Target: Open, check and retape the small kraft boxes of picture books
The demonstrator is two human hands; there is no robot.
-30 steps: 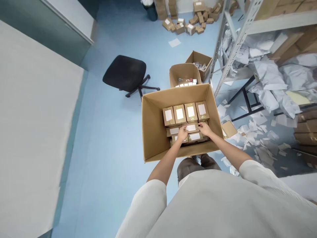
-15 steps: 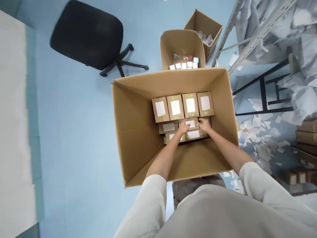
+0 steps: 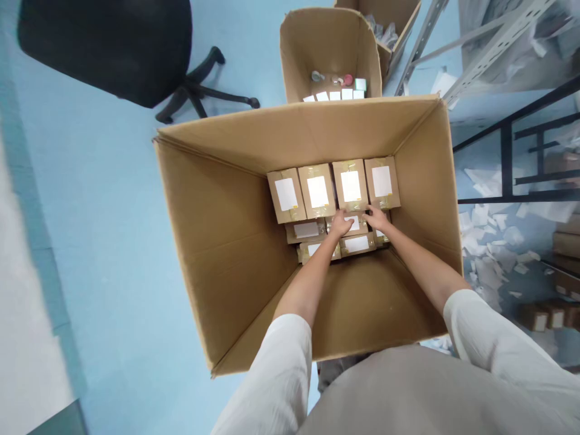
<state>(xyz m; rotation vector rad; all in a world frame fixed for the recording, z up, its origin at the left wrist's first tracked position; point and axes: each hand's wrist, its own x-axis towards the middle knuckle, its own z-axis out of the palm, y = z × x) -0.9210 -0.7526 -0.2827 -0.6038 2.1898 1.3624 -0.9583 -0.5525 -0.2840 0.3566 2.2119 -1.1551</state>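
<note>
Deep inside a large open cardboard carton, both my hands are at the packed small boxes. My left hand lies over the left part of a labelled small cardboard box in the middle row, its thumb stretched apart from the fingers. At that box's right end is my right hand, thumb and fingers also apart. The fingertips reach the near edge of an upper box with a white label. Further labelled boxes stand beside it. Nearer me lies another labelled box. My hands partly hide the middle box.
Behind the carton stands a second open carton holding small white boxes and tape rolls. A black swivel chair is at upper left. On the right are a metal shelf frame, a black metal stand and scattered paper scraps.
My view has moved closer to the carton, so it looks larger. My hands have shifted towards the upper row, and the left one lies further over the middle box.
</note>
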